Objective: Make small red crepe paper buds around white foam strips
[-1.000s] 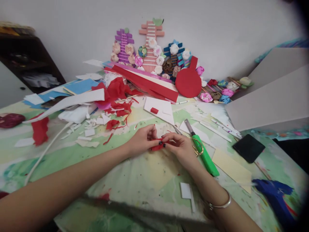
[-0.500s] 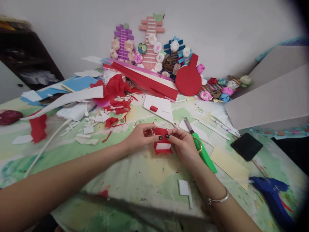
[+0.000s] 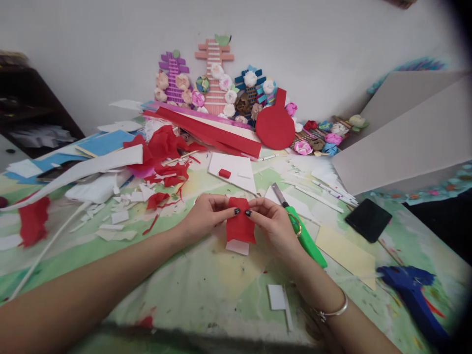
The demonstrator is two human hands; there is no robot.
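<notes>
A small piece of red paper (image 3: 241,228) with a white card (image 3: 238,247) showing below its lower edge is held between my two hands, just over the table. My left hand (image 3: 208,214) pinches its left side, thumb on the front. On the opposite side, my right hand (image 3: 273,221) grips it the same way, and the two thumb tips nearly meet. The fingers behind the paper are partly hidden. Close beside my right hand lies a green-handled craft knife (image 3: 306,238) with its blade out.
A blue glue gun (image 3: 409,295) lies at the right, below a black square (image 3: 368,220). White scraps and crumpled red paper (image 3: 165,142) crowd the left. Behind stand a red round-bodied cutout (image 3: 275,128) and flower-covered crafts. A white board (image 3: 232,172) bears a small red block (image 3: 224,173).
The red paper now hangs down over the front of the white card, leaving only its lower end showing. Both hands keep their pinch. The view has shifted slightly.
</notes>
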